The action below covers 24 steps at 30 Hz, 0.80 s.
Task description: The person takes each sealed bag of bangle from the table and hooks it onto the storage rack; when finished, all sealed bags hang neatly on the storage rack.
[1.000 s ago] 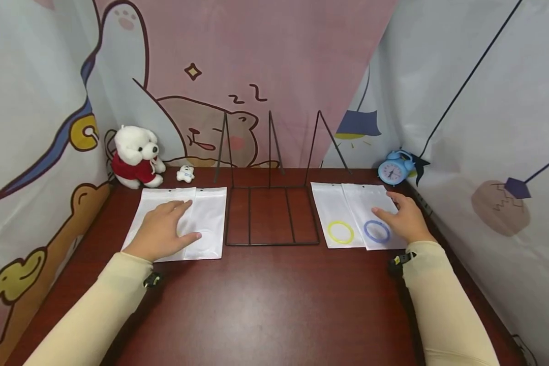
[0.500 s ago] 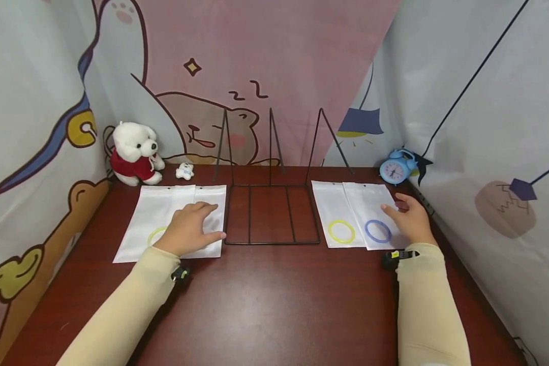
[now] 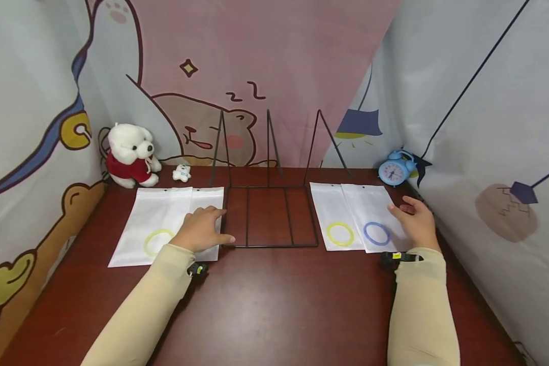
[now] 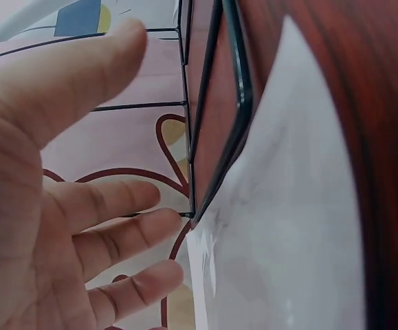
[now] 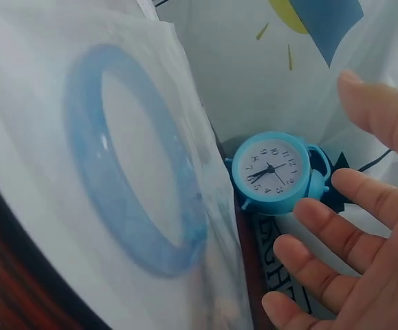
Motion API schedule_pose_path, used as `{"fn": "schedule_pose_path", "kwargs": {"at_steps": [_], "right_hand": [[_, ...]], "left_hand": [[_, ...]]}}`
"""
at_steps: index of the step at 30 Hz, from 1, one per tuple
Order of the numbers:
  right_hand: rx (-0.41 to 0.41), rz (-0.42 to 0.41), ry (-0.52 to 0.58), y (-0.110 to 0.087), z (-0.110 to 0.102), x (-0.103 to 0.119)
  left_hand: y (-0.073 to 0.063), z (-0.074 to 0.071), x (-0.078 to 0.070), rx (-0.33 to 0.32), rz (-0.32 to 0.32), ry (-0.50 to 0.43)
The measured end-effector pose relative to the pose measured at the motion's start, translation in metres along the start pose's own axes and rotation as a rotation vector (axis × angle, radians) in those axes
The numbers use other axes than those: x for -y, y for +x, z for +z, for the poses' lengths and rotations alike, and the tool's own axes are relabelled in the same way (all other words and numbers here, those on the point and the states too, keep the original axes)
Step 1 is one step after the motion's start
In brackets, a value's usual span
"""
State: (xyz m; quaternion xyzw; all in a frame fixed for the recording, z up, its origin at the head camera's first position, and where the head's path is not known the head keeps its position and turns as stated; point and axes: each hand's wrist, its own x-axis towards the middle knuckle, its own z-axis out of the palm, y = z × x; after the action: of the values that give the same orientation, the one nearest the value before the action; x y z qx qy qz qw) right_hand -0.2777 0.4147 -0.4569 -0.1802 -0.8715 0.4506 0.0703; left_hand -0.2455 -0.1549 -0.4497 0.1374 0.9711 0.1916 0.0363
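Observation:
Over the right-hand bag of the left pair, my left hand (image 3: 200,230) hovers with thumb and fingers apart, holding nothing. Its fingertips are right by the left side of a black wire rack (image 3: 271,246). A yellow ring (image 3: 145,245) shows through the left white frosted bag (image 3: 137,218), which overlaps the other bag (image 3: 208,198). My right hand (image 3: 416,221), fingers spread and empty in the right wrist view, is beside a white bag (image 3: 366,203) containing a translucent blue ring (image 5: 82,144). Left of it lies another bag (image 3: 325,203) with a yellow ring (image 3: 328,234).
A blue alarm clock (image 3: 392,173) stands at the back right. At the back left sit a white plush dog (image 3: 130,152) in red and a small white figure (image 3: 181,173). Printed cloth (image 3: 293,61) surrounds the brown table (image 3: 265,305).
My left hand has moved right across the left bags toward the rack, uncovering the yellow ring there. My right hand has shifted slightly right, off the blue ring's bag.

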Motion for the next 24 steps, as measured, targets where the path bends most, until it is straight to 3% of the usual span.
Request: {"fn": "schedule_pose_path", "kwargs": {"at_steps": [17, 24], "right_hand": [[-0.008, 0.074, 0.007, -0.0008, -0.0001, -0.0046], [0.011, 0.097, -0.052, 0.0001, -0.0014, -0.0066]], "left_hand": [[0.0040, 0.0072, 0.0074, 0.081, 0.033, 0.006], [0.0037, 0.0093, 0.0092, 0.111, 0.013, -0.012]]}}
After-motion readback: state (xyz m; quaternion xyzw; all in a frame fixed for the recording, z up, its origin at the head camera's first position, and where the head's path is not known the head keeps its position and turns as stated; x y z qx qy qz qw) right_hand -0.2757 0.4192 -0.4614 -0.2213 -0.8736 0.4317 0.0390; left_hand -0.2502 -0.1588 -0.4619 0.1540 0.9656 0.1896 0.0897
